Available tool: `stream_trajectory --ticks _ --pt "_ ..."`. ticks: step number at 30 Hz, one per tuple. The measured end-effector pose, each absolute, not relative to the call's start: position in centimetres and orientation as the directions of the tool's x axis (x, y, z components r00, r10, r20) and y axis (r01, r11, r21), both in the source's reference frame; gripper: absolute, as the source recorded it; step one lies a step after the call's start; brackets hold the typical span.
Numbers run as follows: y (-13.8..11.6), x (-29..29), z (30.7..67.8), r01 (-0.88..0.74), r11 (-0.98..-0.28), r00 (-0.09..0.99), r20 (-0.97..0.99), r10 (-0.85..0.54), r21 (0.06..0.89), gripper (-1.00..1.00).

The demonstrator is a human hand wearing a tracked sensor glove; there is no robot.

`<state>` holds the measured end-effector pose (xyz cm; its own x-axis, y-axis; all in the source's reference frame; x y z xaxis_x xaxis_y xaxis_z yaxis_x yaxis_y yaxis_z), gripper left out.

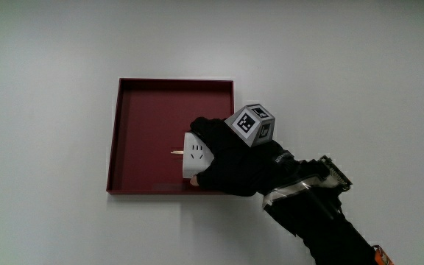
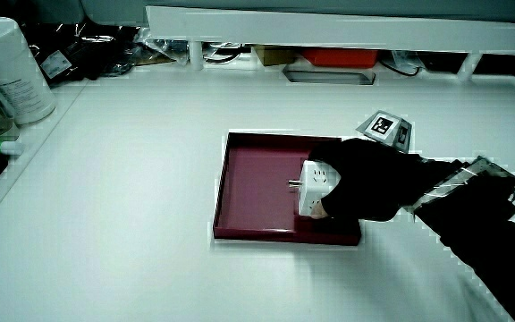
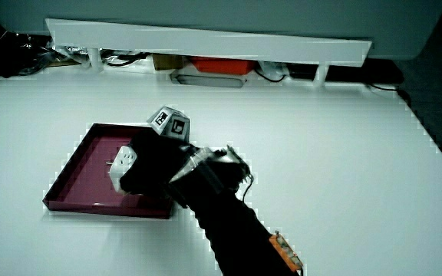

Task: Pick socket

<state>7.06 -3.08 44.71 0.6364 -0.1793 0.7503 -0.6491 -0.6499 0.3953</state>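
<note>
A white socket cube (image 1: 194, 156) with metal plug pins sits in the dark red tray (image 1: 144, 125), near the tray edge closest to the person. The gloved hand (image 1: 223, 154) is wrapped around the socket, fingers curled over it, with the patterned cube (image 1: 252, 124) on its back. In both side views the socket (image 2: 316, 186) (image 3: 122, 165) shows partly, with the hand (image 2: 369, 179) (image 3: 153, 170) covering most of it. Whether the socket rests on the tray floor or is lifted off it I cannot tell.
A low white partition (image 2: 347, 27) runs along the table's edge farthest from the person, with clutter under it. A white cylindrical container (image 2: 12, 70) stands at a table corner in a side view. The black forearm (image 1: 322, 217) reaches in from the person's edge.
</note>
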Motion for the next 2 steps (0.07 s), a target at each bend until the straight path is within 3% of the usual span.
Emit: stream_trajectory --ticks 1,2 --pt "-3.07 7.26 44.29 -0.683 -0.608 0.594 0.792 -0.141 0.404 1.0" --pt "-3.01 7.58 43.92 -0.686 -0.611 0.59 0.794 -0.148 0.396 1.0"
